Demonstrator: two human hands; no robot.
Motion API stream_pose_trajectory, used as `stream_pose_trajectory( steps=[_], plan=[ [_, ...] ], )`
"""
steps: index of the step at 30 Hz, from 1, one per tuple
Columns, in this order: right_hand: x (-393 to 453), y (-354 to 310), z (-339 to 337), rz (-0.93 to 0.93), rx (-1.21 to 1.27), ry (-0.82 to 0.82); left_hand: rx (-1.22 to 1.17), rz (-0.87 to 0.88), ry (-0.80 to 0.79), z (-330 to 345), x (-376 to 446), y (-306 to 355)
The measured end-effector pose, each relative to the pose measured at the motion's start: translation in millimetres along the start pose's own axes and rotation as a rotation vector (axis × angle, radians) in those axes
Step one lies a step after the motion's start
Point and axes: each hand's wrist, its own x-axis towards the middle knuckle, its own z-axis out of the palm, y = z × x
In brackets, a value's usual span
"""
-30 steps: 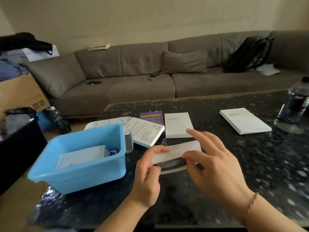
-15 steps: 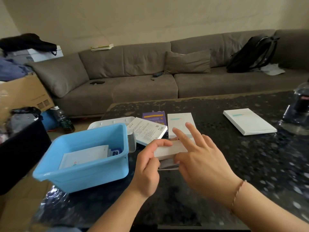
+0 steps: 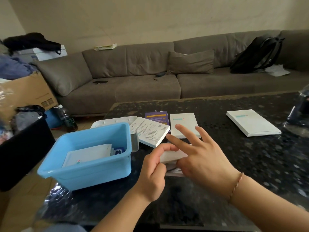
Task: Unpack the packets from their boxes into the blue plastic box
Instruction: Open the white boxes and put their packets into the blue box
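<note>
A small white box (image 3: pixel 173 155) is held over the dark table, just right of the blue plastic box (image 3: pixel 87 169). My left hand (image 3: pixel 153 171) pinches its left end with thumb and forefinger. My right hand (image 3: pixel 200 158) covers its right end, thumb tucked under, three fingers spread straight. A clear wrapper shows below the white box. White packets (image 3: pixel 87 154) lie inside the blue plastic box. More white boxes lie behind: one tilted (image 3: pixel 150 131), one flat (image 3: pixel 184 124), one far right (image 3: pixel 252 122), plus a purple packet (image 3: pixel 156 117).
A white lid (image 3: pixel 113 122) lies behind the blue plastic box. A water bottle (image 3: pixel 301 108) stands at the table's right edge. A grey sofa (image 3: pixel 150 77) runs behind the dark stone table (image 3: pixel 234 156). A black bin (image 3: pixel 21 153) and a cardboard carton stand at left.
My right hand slid left over the white box, which now shows much less of its length. Both hands drifted slightly toward the blue plastic box.
</note>
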Motion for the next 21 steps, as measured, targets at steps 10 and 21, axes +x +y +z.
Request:
stream_pose_trajectory(
  steps=[10, 21],
  plan=[
    [-56, -16, 18, 0.187, 0.173, 0.351, 0.124, 0.060, -0.198, 3, -23, -17],
    [-122, -48, 22, -0.093, -0.027, 0.284, 0.492, 0.064, -0.384, -11, -48, -44]
  ],
)
